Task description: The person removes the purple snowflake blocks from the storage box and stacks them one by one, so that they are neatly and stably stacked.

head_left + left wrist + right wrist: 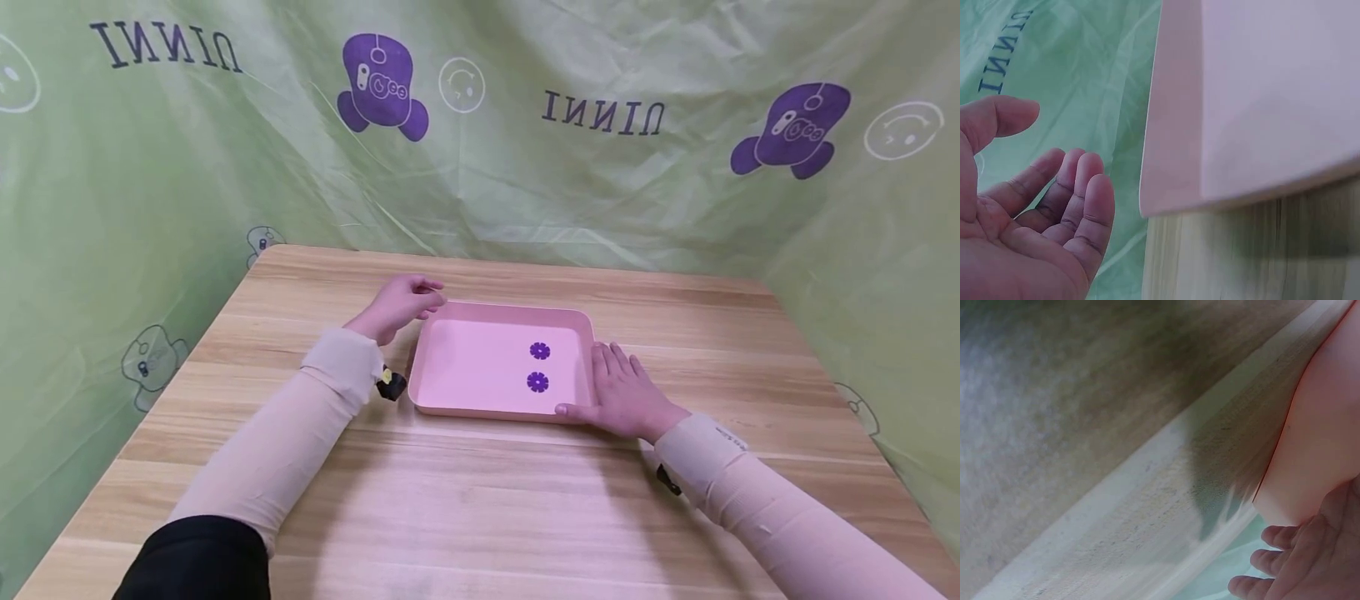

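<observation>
A shallow pink tray (465,358) lies on the wooden table, with two small purple snowflake discs (540,351) (537,382) in its right half. My left hand (401,304) is by the tray's far left corner. In the left wrist view the same hand (1041,231) has loosely bent fingers, apart from the tray wall (1175,125), and holds nothing. My right hand (622,396) rests against the tray's right side, fingers extended, thumb along the near right corner. The right wrist view shows that palm (1322,562) beside the tray's outer wall (1316,437).
The wood-grain table (480,508) spreads around the tray on all sides. A green curtain (495,183) with purple prints hangs behind the table and along both sides. Black wrist devices (392,385) sit under the wrapped forearms.
</observation>
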Motion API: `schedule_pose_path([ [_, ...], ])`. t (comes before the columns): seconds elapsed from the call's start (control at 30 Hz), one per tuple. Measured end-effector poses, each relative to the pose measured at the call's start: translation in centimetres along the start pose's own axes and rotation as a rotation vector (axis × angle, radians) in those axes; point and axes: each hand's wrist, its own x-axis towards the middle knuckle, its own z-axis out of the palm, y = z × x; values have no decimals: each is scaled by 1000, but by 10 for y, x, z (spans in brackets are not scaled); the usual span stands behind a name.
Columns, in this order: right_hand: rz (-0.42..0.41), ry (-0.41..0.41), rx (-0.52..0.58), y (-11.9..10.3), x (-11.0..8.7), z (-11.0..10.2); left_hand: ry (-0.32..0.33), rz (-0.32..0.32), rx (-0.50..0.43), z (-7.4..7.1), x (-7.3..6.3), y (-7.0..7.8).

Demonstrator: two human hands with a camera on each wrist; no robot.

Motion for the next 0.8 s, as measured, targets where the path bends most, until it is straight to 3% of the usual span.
schedule_pose_path([
  [0.27,3,-9,-5,-1,-1,-1,-73,10,21,22,13,12],
  [0.5,11,-17,-4,0,-1,0,-134,26,63,51,22,27],
  [0.8,15,-7,-6,0,0,0,-217,60,141,87,27,28],
])
